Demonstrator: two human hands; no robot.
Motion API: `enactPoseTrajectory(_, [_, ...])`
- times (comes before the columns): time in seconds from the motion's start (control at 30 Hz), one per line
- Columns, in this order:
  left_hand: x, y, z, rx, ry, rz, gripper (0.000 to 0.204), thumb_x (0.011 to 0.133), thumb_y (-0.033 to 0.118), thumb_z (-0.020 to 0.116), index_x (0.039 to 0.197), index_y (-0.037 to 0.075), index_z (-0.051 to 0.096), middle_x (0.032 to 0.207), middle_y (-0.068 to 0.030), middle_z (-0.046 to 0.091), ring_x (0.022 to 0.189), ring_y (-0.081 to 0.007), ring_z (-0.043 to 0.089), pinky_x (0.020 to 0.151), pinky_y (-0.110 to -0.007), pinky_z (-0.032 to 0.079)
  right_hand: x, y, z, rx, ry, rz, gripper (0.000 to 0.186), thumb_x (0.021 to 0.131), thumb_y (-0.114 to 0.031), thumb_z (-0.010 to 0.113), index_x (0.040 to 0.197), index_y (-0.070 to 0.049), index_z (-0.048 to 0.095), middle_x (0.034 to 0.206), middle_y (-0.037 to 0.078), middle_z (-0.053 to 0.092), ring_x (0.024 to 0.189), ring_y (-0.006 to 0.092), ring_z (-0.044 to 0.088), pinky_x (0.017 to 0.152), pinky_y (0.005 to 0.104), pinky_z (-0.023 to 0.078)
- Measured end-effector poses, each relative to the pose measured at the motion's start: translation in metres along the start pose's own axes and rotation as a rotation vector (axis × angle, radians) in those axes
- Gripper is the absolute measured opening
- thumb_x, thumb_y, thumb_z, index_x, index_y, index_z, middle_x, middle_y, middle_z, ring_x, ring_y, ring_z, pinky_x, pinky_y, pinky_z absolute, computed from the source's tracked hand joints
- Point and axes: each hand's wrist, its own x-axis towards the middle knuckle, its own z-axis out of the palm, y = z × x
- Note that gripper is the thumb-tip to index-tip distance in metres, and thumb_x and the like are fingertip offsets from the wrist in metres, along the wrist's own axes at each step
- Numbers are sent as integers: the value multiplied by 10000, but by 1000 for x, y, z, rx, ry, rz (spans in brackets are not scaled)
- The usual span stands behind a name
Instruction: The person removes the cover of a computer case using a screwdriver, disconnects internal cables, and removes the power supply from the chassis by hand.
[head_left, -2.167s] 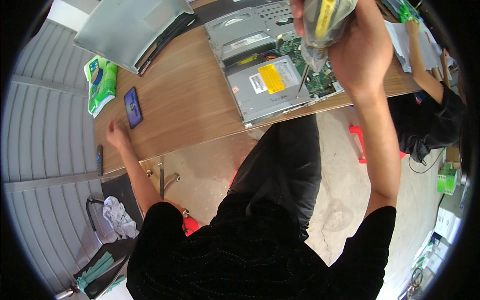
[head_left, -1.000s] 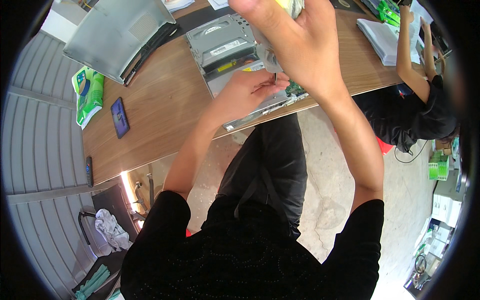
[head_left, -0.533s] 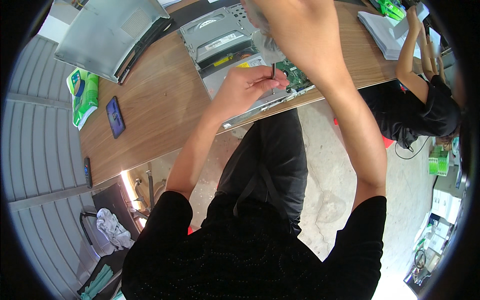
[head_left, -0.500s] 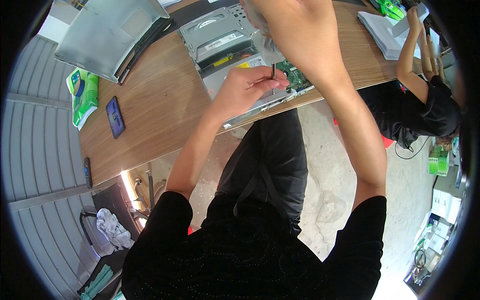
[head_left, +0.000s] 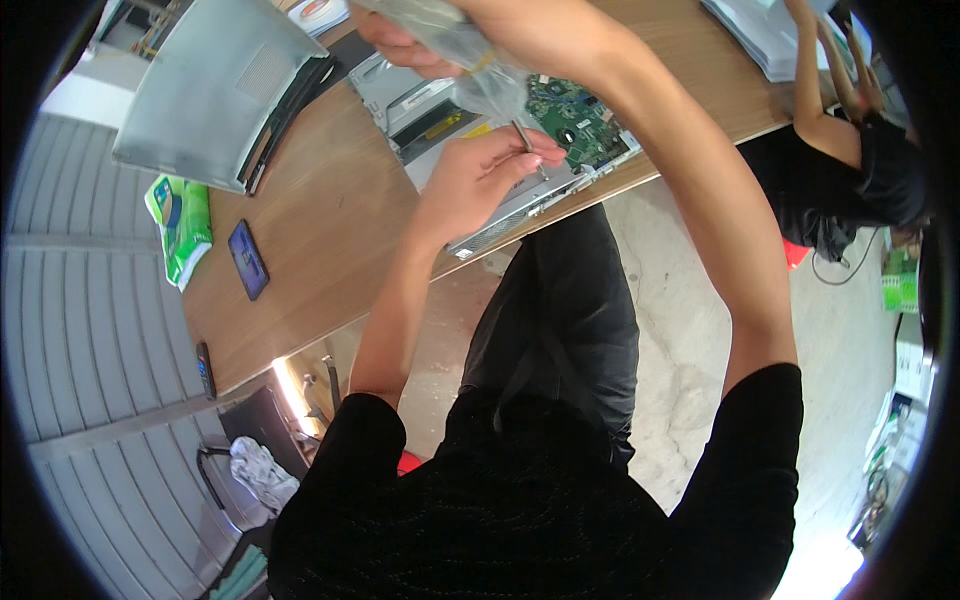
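An opened desktop computer case point(head_left: 425, 170) lies on the desk near its front edge. It holds a silver drive point(head_left: 420, 98) and a green circuit board point(head_left: 590, 125). Pinched by the fingertips of my left hand point(head_left: 470, 180) is a thin metal shaft point(head_left: 521, 135), like a screwdriver's, tilted over the case's front part. Its lower end is close to the metal; contact I cannot tell. My right hand point(head_left: 405, 45), higher and at the top edge, has its fingers curled round a crumpled clear plastic bag point(head_left: 490, 90). Whether the bag covers the shaft's upper end is unclear.
Left of the case stand a grey metal cover point(head_left: 220, 90), a green-white packet point(head_left: 182, 230), a phone point(head_left: 248, 260) and a dark remote point(head_left: 205, 370). A paper stack point(head_left: 755, 40) lies at the far right, where another person point(head_left: 835, 175) sits.
My right hand has swung up and left with the plastic bag, uncovering more of the circuit board. The shaft has gone from upright to tilted. My left hand stays pinched on it.
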Motion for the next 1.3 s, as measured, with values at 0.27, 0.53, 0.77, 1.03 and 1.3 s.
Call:
enactPoseTrajectory(0.27, [5, -6, 13, 182, 93, 81, 151, 936, -12, 554, 1027, -79, 653, 950, -132, 725, 876, -166, 694, 798, -278, 547, -12, 0, 4, -23, 398, -129, 235, 990, -290, 566, 1020, -58, 564, 740, -16, 541, 645, 47, 497, 549, 208, 392])
enactPoseTrajectory(0.53, [-7, -5, 13, 369, 159, 112, 111, 878, 5, 652, 954, -57, 705, 852, -91, 743, 742, -91, 666, 681, -223, 520, -25, -8, 33, 182, 43, 72, 500, 990, -355, 341, 924, -2, 690, 608, 62, 607, 568, 122, 607, 540, 248, 485])
enactPoseTrajectory(0.77, [0, 1, 10, 492, 216, 133, 106, 853, 34, 687, 939, -17, 722, 762, -77, 724, 647, -66, 643, 589, -201, 483, -14, -19, 36, -250, 401, -152, 334, 988, -321, 547, 973, 13, 554, 748, 49, 578, 699, 68, 507, 601, 227, 405])
enactPoseTrajectory(1.03, [-4, -4, 11, 346, 150, 130, 123, 850, -33, 670, 956, -28, 733, 849, -69, 746, 721, -71, 651, 680, -218, 524, -15, -25, 12, 368, -242, -147, 268, 905, -203, 596, 1062, -2, 514, 753, 70, 589, 675, 106, 525, 575, 260, 405])
enactPoseTrajectory(1.3, [-2, -12, 10, 426, 176, 64, 118, 870, -24, 655, 966, -63, 710, 870, -86, 741, 777, -83, 668, 722, -225, 541, -28, -26, 21, -276, 301, -216, 308, 925, -213, 605, 1132, -1, 521, 741, 11, 573, 716, 72, 500, 611, 250, 413])
